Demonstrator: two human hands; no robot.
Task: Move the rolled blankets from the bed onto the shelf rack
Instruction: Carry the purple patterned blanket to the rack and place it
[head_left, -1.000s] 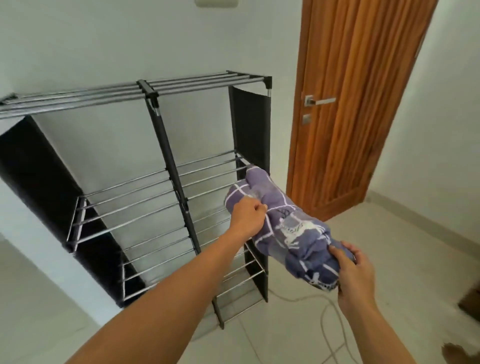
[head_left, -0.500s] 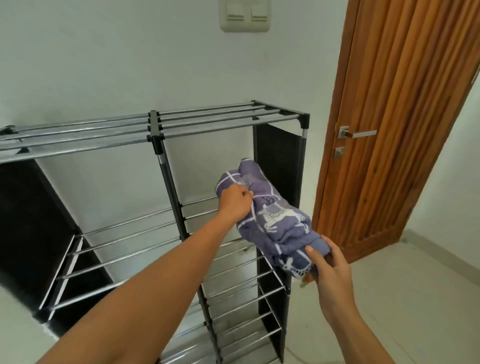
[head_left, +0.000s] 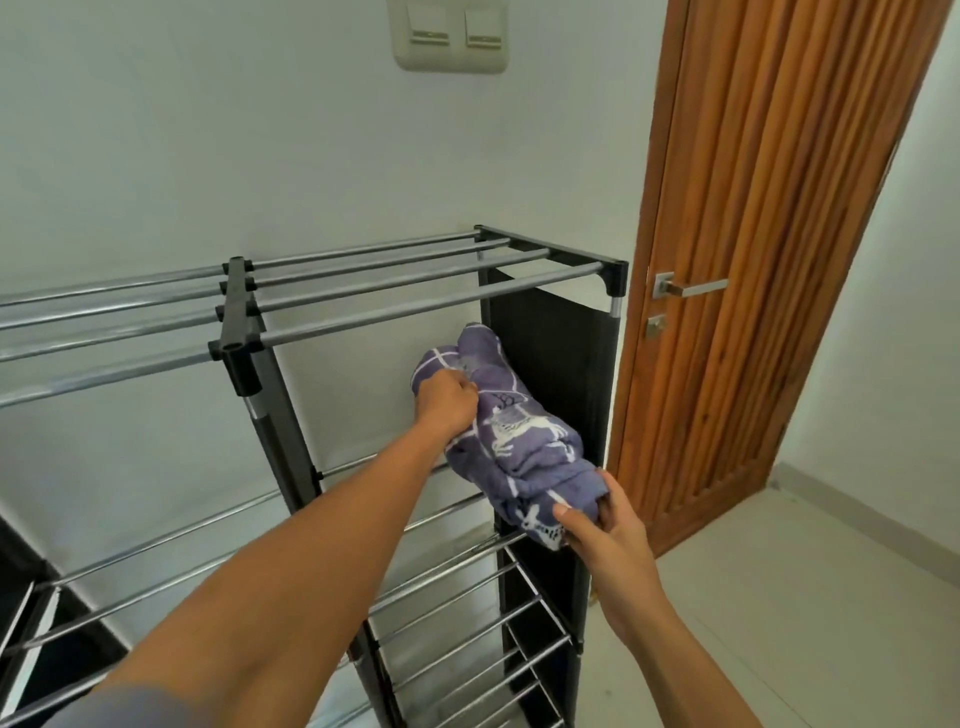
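A rolled purple blanket (head_left: 514, 431) with white patterns lies partly inside the right bay of the shelf rack (head_left: 405, 283), under its top tier and against the black side panel. My left hand (head_left: 445, 402) grips the blanket's far left side. My right hand (head_left: 605, 525) holds its near end, which sticks out past the rack's front bars. The rack is black-framed with silver bars and several tiers below.
A wooden door (head_left: 769, 249) with a metal handle (head_left: 688, 287) stands shut just right of the rack. A light switch plate (head_left: 451, 36) is on the white wall above. Pale tiled floor (head_left: 810, 597) lies to the right.
Both hands have carried the blanket up and forward, from in front of the lower shelves into the upper right bay. The view has risen and come closer to the rack.
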